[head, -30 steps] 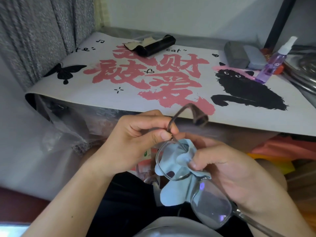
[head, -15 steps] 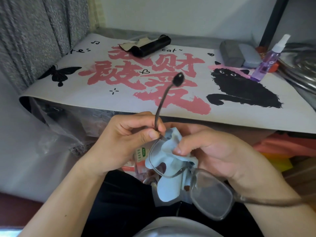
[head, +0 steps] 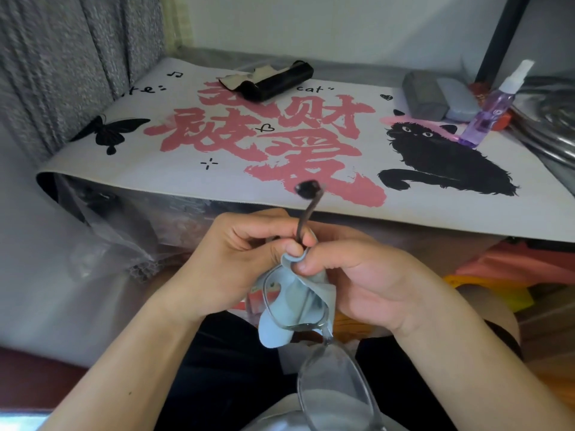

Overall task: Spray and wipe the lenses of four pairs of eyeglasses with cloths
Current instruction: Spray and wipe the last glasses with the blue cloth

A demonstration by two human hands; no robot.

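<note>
Below the printed desk mat [head: 513,219], I see my left hand [head: 230,262] pinching the eyeglasses [head: 298,309] at the temple while my right hand [head: 367,281] pinches the blue cloth [head: 280,331] round one lens, so I judge wiping mid-way, spray bottle [head: 494,107] parked on the mat's far right.

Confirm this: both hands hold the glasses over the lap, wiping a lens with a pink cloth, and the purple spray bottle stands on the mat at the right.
Not quite. The head view shows the cloth is light blue, not pink. The rest holds.
</note>
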